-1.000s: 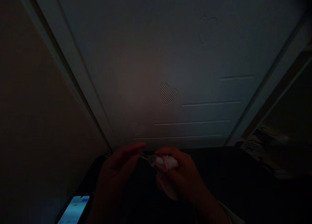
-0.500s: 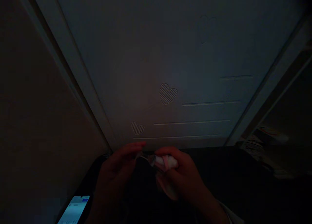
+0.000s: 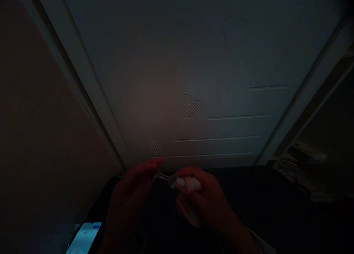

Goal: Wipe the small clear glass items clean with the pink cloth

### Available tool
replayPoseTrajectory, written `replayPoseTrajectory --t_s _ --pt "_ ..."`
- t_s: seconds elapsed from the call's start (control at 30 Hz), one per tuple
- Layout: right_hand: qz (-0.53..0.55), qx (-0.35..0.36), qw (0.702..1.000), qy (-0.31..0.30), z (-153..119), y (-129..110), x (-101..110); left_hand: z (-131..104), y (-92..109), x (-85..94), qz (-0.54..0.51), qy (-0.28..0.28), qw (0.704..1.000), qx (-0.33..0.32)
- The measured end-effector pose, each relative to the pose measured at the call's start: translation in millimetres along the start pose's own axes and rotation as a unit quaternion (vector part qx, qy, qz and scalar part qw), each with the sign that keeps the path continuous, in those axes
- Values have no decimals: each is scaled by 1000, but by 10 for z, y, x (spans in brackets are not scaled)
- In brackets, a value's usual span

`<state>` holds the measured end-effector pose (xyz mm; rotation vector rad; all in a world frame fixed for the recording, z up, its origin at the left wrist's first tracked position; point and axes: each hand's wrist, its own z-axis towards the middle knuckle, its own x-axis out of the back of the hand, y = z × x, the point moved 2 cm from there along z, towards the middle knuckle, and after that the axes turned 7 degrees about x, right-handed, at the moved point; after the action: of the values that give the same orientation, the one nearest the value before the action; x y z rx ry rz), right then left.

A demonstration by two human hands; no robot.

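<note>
The scene is very dark. My right hand (image 3: 206,195) is closed around a small white-and-pink handheld object (image 3: 189,184), whose exact kind I cannot make out. From its left end a thin shiny stem (image 3: 163,176) points toward my left hand (image 3: 134,191). That hand is curled, its fingertips close around the stem's far end, and a reddish glow lies on the upper finger. Whatever sits between those fingers is hidden by shadow. Below my right fingers a pale, rounded shape (image 3: 190,213) shows dimly; what it is stays unclear.
A lit phone (image 3: 84,239) lies at the lower left on a dark surface. Ahead stands a pale panel (image 3: 166,80) with engraved hearts and lines, framed by edges on both sides. Dim printed items (image 3: 304,154) sit at the right.
My left hand has shifted slightly left, and more of the shiny stem shows. The right hand has hardly moved. Light on the panel is a little brighter.
</note>
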<state>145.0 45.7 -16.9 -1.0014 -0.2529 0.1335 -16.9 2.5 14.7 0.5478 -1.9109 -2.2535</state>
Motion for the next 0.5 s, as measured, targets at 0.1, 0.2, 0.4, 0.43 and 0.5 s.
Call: replayPoseTrajectory --t_s 0.1,0.2,0.4,0.43,0.5 --pt "2 7 1000 1 -4 6 -3 28 16 12 8 18 1000 -3" --pt "-16 23 1000 5 9 -11 5 104 30 51 118 51 992 17" --pt "-55 40 998 -4 46 -62 12 140 104 11 283 45 958 3" --pt "-60 42 997 -7 47 -68 14 126 108 -3 287 43 957 6" --pt "-65 51 996 -14 47 -78 16 103 106 -18 286 45 957 9"
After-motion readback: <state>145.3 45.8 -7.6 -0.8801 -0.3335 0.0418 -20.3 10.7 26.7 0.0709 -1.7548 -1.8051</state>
